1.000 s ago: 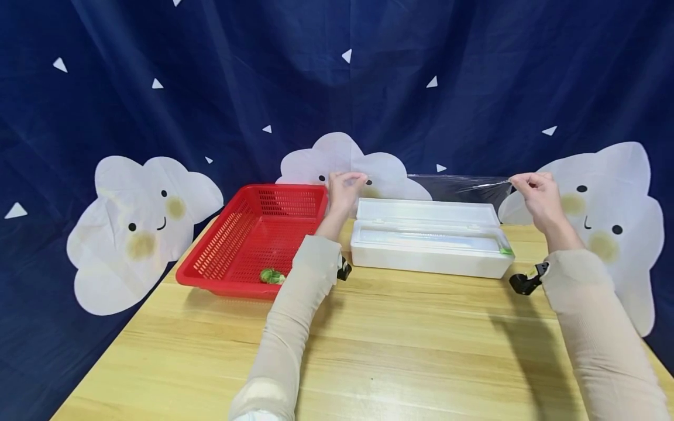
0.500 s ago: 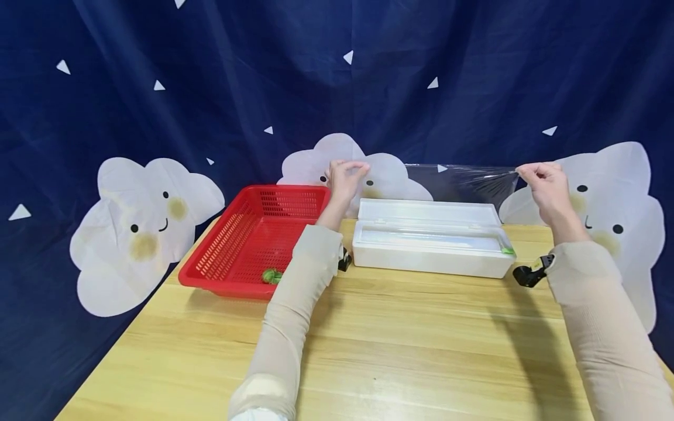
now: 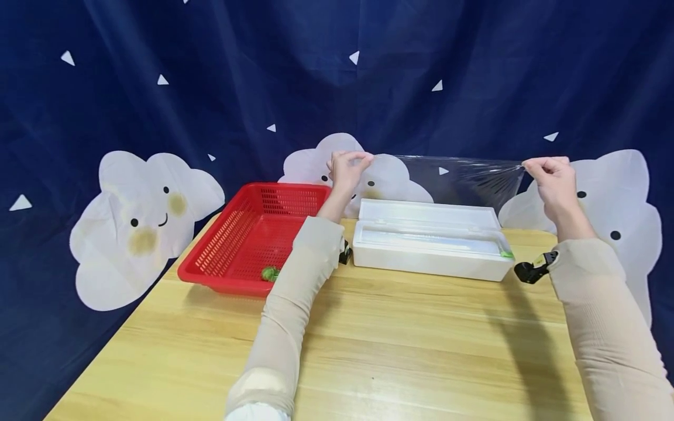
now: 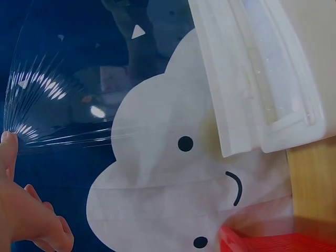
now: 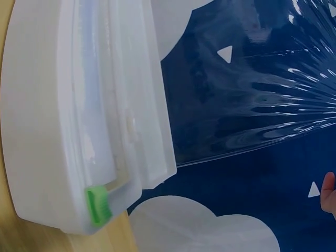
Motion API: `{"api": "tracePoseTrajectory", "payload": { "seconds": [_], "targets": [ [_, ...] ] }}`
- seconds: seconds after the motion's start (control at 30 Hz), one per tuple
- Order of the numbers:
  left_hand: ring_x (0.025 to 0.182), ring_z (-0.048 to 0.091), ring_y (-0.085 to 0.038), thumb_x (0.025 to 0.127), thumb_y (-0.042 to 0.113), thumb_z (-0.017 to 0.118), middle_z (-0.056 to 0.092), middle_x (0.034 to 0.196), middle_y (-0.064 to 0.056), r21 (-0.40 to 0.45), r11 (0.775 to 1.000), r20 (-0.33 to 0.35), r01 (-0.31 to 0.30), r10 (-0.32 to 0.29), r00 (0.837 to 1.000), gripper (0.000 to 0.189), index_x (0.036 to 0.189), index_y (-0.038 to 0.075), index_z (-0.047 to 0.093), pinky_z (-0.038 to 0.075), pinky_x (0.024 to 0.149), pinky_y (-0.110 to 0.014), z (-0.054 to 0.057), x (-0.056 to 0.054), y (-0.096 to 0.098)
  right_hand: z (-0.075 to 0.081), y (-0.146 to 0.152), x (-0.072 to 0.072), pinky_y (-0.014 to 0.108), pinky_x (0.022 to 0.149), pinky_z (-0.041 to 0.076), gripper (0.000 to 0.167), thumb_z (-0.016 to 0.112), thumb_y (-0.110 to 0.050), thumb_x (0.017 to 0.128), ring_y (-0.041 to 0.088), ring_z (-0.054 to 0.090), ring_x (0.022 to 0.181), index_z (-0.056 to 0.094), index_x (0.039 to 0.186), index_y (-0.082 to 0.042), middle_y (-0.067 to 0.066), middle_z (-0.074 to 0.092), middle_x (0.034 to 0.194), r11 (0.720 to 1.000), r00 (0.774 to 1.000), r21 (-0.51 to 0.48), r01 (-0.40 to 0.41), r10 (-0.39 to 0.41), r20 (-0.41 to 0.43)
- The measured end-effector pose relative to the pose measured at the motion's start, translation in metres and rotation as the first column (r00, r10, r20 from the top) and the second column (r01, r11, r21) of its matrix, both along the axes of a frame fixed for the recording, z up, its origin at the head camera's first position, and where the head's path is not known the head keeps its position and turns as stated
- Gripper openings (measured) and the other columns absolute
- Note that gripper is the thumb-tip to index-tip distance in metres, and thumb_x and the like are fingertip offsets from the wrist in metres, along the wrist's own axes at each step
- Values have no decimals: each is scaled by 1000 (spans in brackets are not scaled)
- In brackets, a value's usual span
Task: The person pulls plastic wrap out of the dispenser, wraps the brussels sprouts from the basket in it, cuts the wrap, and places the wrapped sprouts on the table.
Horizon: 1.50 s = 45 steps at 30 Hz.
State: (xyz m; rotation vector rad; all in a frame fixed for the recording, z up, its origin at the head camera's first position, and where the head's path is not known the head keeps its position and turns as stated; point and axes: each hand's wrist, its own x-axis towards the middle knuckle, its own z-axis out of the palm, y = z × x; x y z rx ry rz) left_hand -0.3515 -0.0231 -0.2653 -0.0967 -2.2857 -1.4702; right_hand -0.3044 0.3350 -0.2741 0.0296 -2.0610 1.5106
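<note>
1. Blue, and hanging behind everything as a curtain point(image 3: 263, 58): probably serving only as backdrop.
2. Spreading below as a table point(image 3: 421, 351), giving flat support.
3. Sitting at left as a red basket point(image 3: 226, 285), seemingly keeping contents within reach but clear of the stretching.
4. Lying crosswise at right as a white box point(image 3: 432, 263), with lid point(image 3: 429, 215) tilting back, presumably leaving the roll point(image 5: 94, 105) free to turn.
5. Rising beyond the lid as clear film point(image 3: 463, 175), spanning between both hands above and behind the box; creasing in fans toward the corners, suggesting tension there.
6. Pinching one upper corner with the left hand point(image 3: 347, 171), between thumb and forefinger.
7. Pinching the opposite corner with the right hand point(image 3: 555, 181), at nearly equal height and well apart, likely keeping the film wide and preventing clinging.
8. Riding under the wrists as black cameras point(image 3: 534, 270), aiming at the work.
9. Resting inside the basket's near side as a green vegetable point(image 3: 271, 273), partly hiding behind the sleeve point(image 3: 284, 327); defying exact naming.
10. Showing green at the box's right end as a tab point(image 5: 98, 205), perhaps serving for cutting.
</note>
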Motion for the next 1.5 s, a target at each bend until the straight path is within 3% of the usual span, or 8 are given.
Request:
{"api": "tracePoseTrajectory", "payload": {
  "seconds": [0.6, 0.93, 1.1, 1.5],
  "targets": [
    [113, 32, -21, 82, 30, 67, 47, 113, -6, 23, 1000, -43, -4, 5, 999, 22, 96, 14, 73, 28, 92, -40, 21, 2, 2, 24, 0, 0, 9, 67, 31, 31, 58, -8, 88, -3, 36, 82, 69, 70, -31, -10, 41, 79, 998, 996, -61, -25, 20, -87],
    [111, 32, -18, 81, 27, 68, 48, 107, -4, 29, 999, -102, 21, -18, 995, 21, 95, 12, 73, 29, 92, -32, 33, 2, 1, 37, -1, 1, 9, 68, 32, 27, 58, -11, 88, -2, 37, 84, 69, 71, -29, -9, 40, 82, 997, 997, -79, -21, 15, -74],
    [108, 33, -18, 81, 27, 69, 46, 102, -3, 2, 1000, -114, 12, -12, 993, 20, 94, 13, 73, 29, 90, -28, 37, 0, 2, 40, -1, 1, 9, 68, 32, 26, 59, -9, 88, -3, 38, 85, 70, 72, -27, -9, 42, 81, 995, 995, -91, -29, 21, -95],
    [107, 36, -21, 80, 31, 69, 48, 109, -5, -76, 997, -126, -15, 5, 992, 21, 95, 16, 73, 30, 87, -32, 57, 0, 3, 54, 0, 2, 9, 65, 32, 29, 59, -5, 87, -2, 39, 82, 72, 70, -25, -8, 41, 79, 992, 994, -125, -9, -5, -110]
  ]
}}
